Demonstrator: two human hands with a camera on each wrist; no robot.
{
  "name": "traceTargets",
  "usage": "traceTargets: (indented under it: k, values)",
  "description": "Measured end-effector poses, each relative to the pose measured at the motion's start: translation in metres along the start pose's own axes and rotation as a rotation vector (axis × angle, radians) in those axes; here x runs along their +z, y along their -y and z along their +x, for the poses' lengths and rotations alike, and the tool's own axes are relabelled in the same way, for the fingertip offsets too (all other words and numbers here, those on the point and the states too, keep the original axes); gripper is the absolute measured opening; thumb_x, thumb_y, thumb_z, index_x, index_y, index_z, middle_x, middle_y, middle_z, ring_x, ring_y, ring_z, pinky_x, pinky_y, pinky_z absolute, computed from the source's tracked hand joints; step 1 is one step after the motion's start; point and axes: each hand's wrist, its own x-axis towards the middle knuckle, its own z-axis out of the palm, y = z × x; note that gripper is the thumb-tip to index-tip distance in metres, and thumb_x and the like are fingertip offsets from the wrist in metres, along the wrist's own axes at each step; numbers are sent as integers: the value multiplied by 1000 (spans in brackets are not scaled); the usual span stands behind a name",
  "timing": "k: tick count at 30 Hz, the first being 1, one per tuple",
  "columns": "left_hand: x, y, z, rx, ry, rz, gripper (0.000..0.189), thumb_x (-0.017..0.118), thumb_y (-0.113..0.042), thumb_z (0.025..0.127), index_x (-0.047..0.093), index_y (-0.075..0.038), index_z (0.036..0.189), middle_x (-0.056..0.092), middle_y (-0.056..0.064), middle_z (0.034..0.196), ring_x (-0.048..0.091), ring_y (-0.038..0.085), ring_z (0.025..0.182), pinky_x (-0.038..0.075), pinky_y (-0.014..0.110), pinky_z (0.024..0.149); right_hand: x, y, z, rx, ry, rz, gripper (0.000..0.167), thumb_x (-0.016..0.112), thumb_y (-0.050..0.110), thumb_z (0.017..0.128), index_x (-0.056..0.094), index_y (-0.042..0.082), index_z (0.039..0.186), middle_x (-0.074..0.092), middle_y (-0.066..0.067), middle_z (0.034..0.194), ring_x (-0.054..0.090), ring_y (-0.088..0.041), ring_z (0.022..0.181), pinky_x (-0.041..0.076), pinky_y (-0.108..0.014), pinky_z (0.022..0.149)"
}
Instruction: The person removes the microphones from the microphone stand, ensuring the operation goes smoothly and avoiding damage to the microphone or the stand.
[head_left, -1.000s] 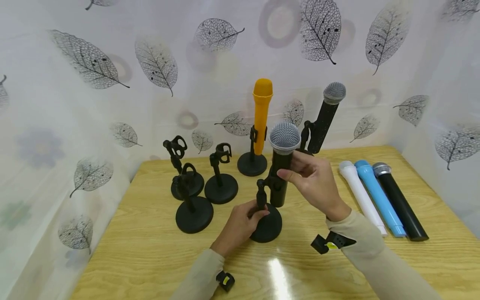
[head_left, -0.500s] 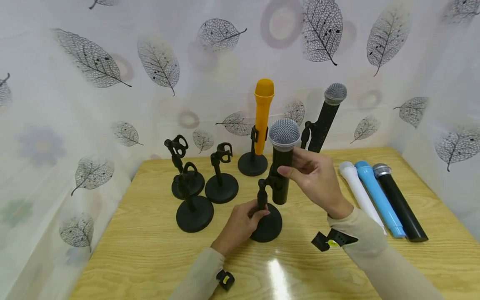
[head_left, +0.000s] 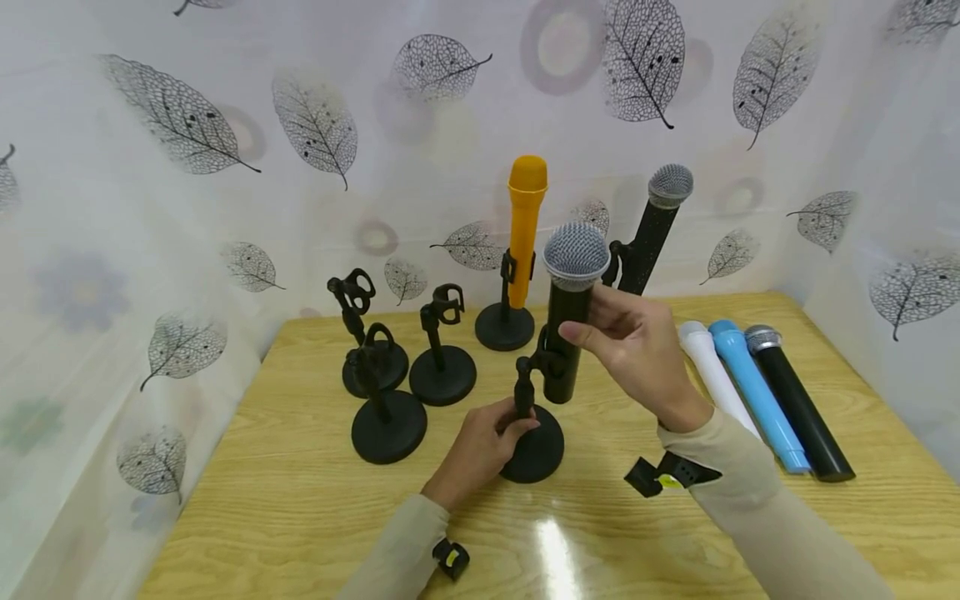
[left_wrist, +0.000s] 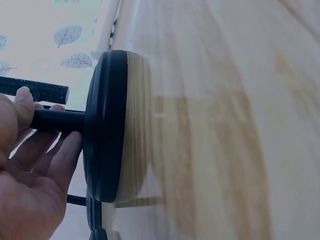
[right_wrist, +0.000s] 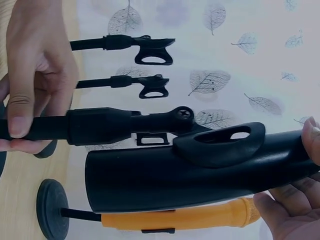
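My right hand [head_left: 637, 357] pinches the upper body of a black microphone [head_left: 567, 310] with a silver mesh head, thumb in front. The microphone sits in the clip [right_wrist: 220, 152] of a black desktop microphone stand [head_left: 538, 458], its lower end sticking out below the clip in the right wrist view. Low on that stand's pole [left_wrist: 62, 120], my left hand [head_left: 480, 450] grips with thumb and fingers, just above the round base [left_wrist: 107, 125]. The base stands on the wooden table [head_left: 315, 533]. In the right wrist view, my right fingers [right_wrist: 292, 207] show only at the edge.
Several black stands with bare clips, such as one stand [head_left: 442, 375], are grouped to the left. Behind are an orange microphone [head_left: 523, 242] and a black one [head_left: 651, 242], both on stands. White [head_left: 720, 375], blue [head_left: 761, 400] and black [head_left: 802, 408] microphones lie at right.
My right hand and the microphone have risen slightly, the mesh head shifting up and a little right; the lower end has come up too. My left hand and the stand's base stay put.
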Motion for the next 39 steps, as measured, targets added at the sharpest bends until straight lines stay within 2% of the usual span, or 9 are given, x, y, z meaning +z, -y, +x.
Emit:
traceTargets:
  k: [6,15,19,39]
  values:
    - [-1,0,0,1,4,7,9,62,-23,102,69,-17,104,72,-9,104,68,5,101,55,29,90,-4,6,5,1,-20,-22,40,77,-14,81,70,-8,120,76,-17,97,74,-10,84,59,-23,71]
    - [-1,0,-1,3,1,14,10,62,-26,102,69,-20,104,72,-9,103,68,5,101,55,30,91,-5,12,8,13,-27,5,40,76,-15,82,68,-10,121,76,-15,101,74,-11,87,59,-25,74]
    - [0,0,-2,9,-2,11,8,62,-23,102,69,-19,104,72,-8,103,68,6,100,55,30,91,-5,13,9,12,-27,6,39,76,-14,82,69,-9,121,76,-14,100,74,-11,86,59,-25,73]
    - [0,0,-1,-4,4,6,10,62,-27,102,69,-20,104,72,-10,104,68,5,101,55,30,92,-10,26,16,15,-44,34,36,75,-14,83,70,-9,119,77,-1,100,75,-15,89,59,-25,78]
